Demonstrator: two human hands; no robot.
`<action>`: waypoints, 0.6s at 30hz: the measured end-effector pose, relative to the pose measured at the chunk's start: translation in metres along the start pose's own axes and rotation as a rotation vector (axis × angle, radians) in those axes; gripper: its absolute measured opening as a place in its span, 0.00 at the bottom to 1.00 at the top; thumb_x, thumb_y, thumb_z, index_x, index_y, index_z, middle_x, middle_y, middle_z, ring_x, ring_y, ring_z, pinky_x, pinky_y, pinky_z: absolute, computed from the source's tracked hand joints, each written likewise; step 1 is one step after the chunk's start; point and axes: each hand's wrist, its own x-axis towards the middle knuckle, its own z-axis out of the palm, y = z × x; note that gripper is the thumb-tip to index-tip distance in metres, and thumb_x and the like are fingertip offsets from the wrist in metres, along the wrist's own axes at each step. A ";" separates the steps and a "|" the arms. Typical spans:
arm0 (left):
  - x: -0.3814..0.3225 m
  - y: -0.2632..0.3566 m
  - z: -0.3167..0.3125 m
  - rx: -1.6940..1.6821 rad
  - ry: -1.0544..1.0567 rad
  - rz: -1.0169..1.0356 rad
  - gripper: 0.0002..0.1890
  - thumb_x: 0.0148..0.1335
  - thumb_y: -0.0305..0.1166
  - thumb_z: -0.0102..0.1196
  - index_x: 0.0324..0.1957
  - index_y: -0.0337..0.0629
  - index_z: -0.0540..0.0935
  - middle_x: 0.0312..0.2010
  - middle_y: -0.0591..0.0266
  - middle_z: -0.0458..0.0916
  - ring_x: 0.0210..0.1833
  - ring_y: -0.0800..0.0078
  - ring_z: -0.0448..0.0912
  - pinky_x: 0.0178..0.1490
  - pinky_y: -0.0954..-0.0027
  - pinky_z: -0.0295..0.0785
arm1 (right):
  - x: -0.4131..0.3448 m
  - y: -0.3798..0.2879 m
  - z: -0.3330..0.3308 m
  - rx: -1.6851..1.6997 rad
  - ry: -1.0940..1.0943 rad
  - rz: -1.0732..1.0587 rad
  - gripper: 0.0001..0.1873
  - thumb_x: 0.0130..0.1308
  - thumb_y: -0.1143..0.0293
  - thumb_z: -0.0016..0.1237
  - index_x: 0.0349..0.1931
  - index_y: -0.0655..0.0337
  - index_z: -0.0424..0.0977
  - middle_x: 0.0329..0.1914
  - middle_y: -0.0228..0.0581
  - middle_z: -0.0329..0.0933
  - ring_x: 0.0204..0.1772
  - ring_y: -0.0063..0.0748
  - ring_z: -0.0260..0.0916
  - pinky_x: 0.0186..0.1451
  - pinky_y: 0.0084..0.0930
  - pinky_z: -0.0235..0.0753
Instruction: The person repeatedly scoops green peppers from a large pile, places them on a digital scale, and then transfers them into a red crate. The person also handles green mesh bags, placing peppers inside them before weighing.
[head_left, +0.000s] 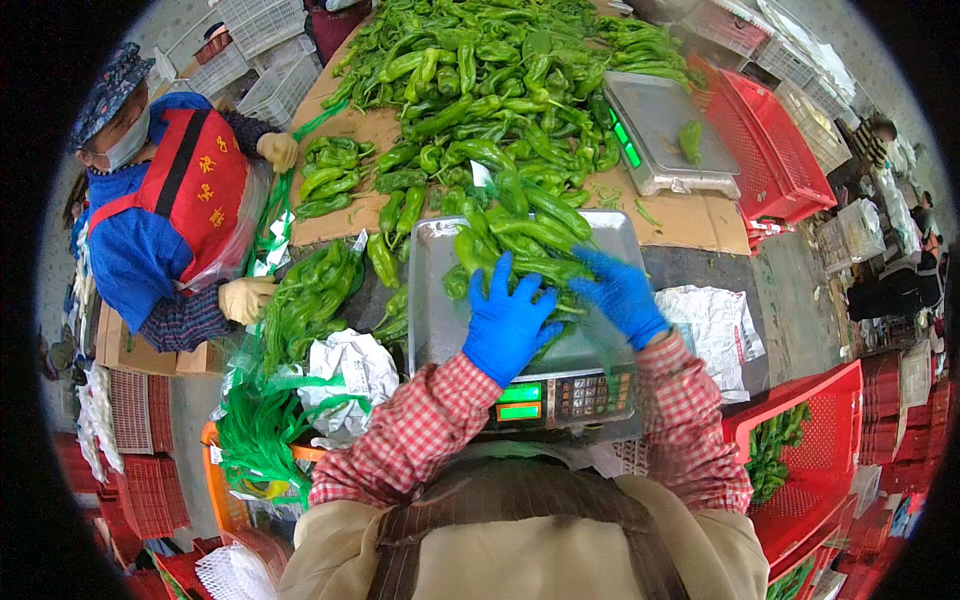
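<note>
A loose heap of long green peppers (525, 229) lies on the metal pan of a digital scale (435, 330). My left hand (510, 322), in a blue glove, rests on the near side of these peppers with its fingers spread. At their right edge is my right hand (619, 292), also blue-gloved and slightly blurred; its fingertips touch the peppers, and whether it grips one is unclear. Green netting with a white tag (480, 174) shows at the far end of the peppers. Beyond the scale, a large pile of green peppers (487, 97) covers cardboard.
A co-worker (180, 202) in light gloves stands at the left beside green net bags (262, 427) and a filled net of peppers (315, 292). Crumpled paper (352, 375) lies left of the scale. A second scale (667, 124) and red crates (810, 450) are at the right.
</note>
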 end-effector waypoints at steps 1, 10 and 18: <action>0.000 -0.002 0.003 0.041 -0.019 -0.016 0.10 0.43 0.38 0.54 0.31 0.55 0.76 0.41 0.67 0.71 0.57 0.57 0.58 0.54 0.48 0.48 | -0.012 -0.009 0.000 -0.145 0.026 -0.033 0.17 0.53 0.68 0.47 0.43 0.63 0.69 0.39 0.47 0.71 0.40 0.37 0.70 0.42 0.26 0.68; 0.002 -0.021 0.004 -0.032 -0.061 -0.023 0.13 0.45 0.37 0.55 0.36 0.55 0.76 0.43 0.64 0.72 0.56 0.60 0.61 0.54 0.50 0.51 | -0.178 -0.050 -0.208 -0.023 0.199 0.359 0.17 0.53 0.70 0.43 0.44 0.64 0.69 0.38 0.31 0.72 0.34 0.17 0.66 0.30 0.12 0.63; -0.030 -0.065 -0.099 -0.577 0.392 -0.400 0.10 0.52 0.29 0.52 0.38 0.41 0.77 0.32 0.58 0.78 0.32 0.74 0.76 0.35 0.76 0.69 | -0.207 0.175 -0.280 0.577 0.802 0.288 0.20 0.63 0.62 0.33 0.54 0.60 0.59 0.55 0.40 0.61 0.52 0.26 0.62 0.52 0.18 0.60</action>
